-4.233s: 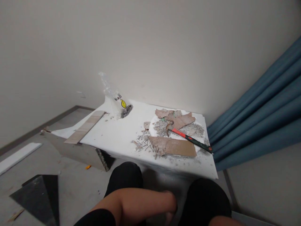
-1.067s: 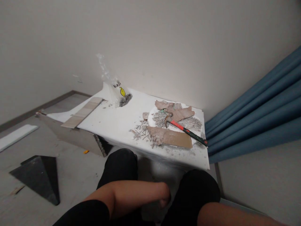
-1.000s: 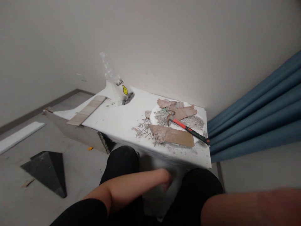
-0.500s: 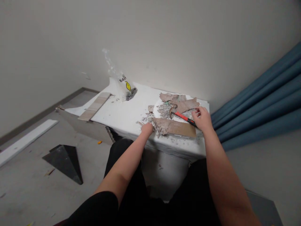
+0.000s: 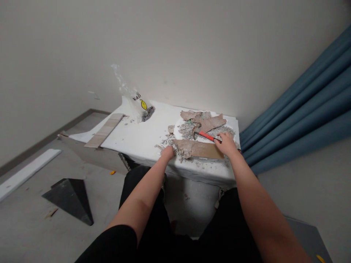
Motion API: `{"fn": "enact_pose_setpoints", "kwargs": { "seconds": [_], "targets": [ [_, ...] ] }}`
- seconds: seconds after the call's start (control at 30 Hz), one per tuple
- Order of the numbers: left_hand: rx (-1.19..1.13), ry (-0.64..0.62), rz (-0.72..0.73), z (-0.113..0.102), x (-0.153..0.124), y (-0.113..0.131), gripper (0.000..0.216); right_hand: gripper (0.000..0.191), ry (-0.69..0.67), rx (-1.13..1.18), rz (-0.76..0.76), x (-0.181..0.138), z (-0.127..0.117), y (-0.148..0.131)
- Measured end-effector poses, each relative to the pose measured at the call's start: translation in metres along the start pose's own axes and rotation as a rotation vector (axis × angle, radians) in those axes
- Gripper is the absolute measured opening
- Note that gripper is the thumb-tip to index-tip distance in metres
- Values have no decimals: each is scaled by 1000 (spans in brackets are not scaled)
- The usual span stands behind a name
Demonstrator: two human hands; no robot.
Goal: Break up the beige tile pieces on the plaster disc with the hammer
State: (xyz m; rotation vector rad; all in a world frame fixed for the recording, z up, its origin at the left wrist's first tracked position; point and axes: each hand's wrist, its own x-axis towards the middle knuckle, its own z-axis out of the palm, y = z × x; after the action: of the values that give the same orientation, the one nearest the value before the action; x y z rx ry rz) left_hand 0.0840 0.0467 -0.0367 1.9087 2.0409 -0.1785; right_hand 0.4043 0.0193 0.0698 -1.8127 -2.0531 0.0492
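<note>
A claw hammer (image 5: 207, 136) with a red and black handle and a rusty head lies across grey crumbs and torn tan cardboard pieces (image 5: 212, 124). My right hand (image 5: 227, 144) is closed around the black end of its handle. Closer to me, a long tan cardboard strip (image 5: 204, 149) with a ragged, peeled left end lies under the hammer. My left hand (image 5: 168, 151) is curled beside that ragged end, among loose grey scraps (image 5: 167, 140). Its fingertips are hidden, so what it pinches cannot be made out. Beneath the pieces shows a round white surface (image 5: 177, 127).
A white-covered low table (image 5: 139, 140) bears a clear plastic bag (image 5: 139, 106) with dark contents and a flat cardboard strip (image 5: 105, 130). Blue curtains (image 5: 298, 98) hang at right. On the floor are a black angular piece (image 5: 70, 199) and a white board (image 5: 27, 173).
My right hand has come down onto the hammer handle and closed on it. The view has shifted slightly; my left hand stays by the strip's ragged end.
</note>
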Motion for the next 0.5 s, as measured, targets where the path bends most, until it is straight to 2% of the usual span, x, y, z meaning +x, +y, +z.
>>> {"fn": "enact_pose_setpoints", "kwargs": {
  "seconds": [0.17, 0.27, 0.37, 0.43, 0.5],
  "targets": [
    [-22, 35, -32, -6, -4, -7, 31, 48, -2, -37, 29, -9, 8, -17],
    [-70, 96, -92, -23, -7, -20, 31, 52, 35, -43, 136, -12, 10, -21],
    [-289, 228, -148, -43, -8, -29, 31, 52, 90, -58, 200, -10, 13, -17],
    [-469, 278, -13, -55, -9, -22, 29, 53, 72, -79, 233, -8, 17, -10],
    [-666, 258, 229, -62, -11, -5, 20, 55, 16, -108, 253, -4, 23, -5]
  ]
}}
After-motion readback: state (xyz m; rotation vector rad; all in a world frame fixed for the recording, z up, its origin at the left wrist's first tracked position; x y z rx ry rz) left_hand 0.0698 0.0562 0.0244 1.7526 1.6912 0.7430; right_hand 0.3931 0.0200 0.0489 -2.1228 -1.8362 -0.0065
